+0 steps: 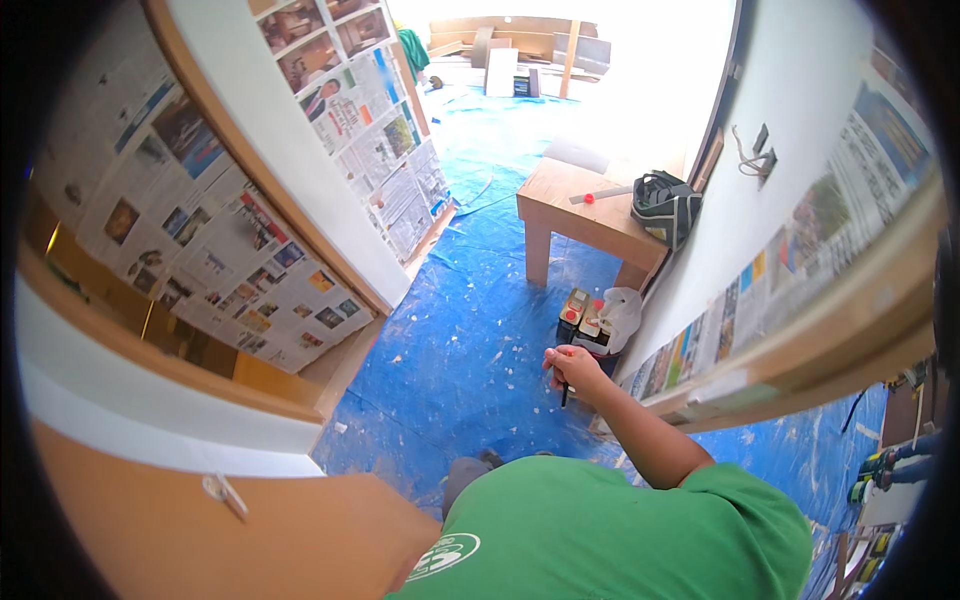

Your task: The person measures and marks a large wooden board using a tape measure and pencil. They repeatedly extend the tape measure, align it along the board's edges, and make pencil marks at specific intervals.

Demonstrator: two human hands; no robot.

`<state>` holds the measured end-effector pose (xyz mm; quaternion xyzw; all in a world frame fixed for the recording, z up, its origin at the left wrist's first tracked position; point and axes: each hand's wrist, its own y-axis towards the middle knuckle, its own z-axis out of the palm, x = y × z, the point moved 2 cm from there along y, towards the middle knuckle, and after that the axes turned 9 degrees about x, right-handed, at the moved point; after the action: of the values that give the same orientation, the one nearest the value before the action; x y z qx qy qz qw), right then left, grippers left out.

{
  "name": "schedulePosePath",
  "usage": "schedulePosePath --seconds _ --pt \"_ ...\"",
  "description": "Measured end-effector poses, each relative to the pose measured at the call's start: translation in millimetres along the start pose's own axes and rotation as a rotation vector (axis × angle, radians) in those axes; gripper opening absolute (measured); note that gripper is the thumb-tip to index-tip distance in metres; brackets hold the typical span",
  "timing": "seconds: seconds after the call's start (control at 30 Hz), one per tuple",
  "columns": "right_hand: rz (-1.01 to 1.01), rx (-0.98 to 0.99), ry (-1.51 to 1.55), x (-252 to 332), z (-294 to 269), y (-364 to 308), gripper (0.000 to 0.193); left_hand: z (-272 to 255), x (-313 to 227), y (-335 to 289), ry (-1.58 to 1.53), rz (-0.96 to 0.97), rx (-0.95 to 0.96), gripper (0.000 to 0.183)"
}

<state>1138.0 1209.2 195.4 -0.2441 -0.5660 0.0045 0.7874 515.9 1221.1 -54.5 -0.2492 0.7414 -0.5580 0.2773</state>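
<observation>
My right hand point(574, 364) is stretched out over the floor in the middle of the view, with its fingers closed. A slim, dark, pen-like stick point(565, 397) sticks out below the fingers, and its exact kind cannot be made out. Just beyond the hand stand dark containers with red and pale tops point(572, 308), beside the right wall. A crumpled white plastic bag point(624, 316) lies against them. My left hand is out of sight.
Blue sheeting point(440, 330) spattered with white bits covers the floor. A wooden bench point(585, 208) carries a dark tool bag point(664, 208) and a red item point(589, 198). Newspaper point(240, 270) covers the left door panels. A brown door point(290, 540) stands near left; boards point(500, 70) lean far off.
</observation>
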Motion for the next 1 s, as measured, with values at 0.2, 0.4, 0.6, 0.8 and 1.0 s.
schedulePosePath --seconds 0.2,0.4,0.6,0.8,1.0 --pt "0.215 -0.162 -0.491 -27.9 -48.1 133.1 0.027 -30.5 -157.6 34.6 0.081 0.182 0.087 0.065" --pt "0.501 0.669 -1.829 -126.5 -112.5 163.5 0.019 -142.6 -328.7 76.3 0.227 0.305 0.125 0.068" --pt "0.682 0.28 -1.398 -130.9 -131.8 215.9 0.019 -291.1 -575.6 118.9 0.412 0.511 -0.021 0.065" --pt "0.721 0.198 -1.148 -123.9 -152.6 327.2 0.016 -254.7 -819.5 54.7 0.36 0.646 0.183 0.048" --pt "0.676 0.458 -1.634 -31.9 -164.4 470.8 0.026 -266.4 -877.8 86.5 0.475 0.277 0.291 0.034"
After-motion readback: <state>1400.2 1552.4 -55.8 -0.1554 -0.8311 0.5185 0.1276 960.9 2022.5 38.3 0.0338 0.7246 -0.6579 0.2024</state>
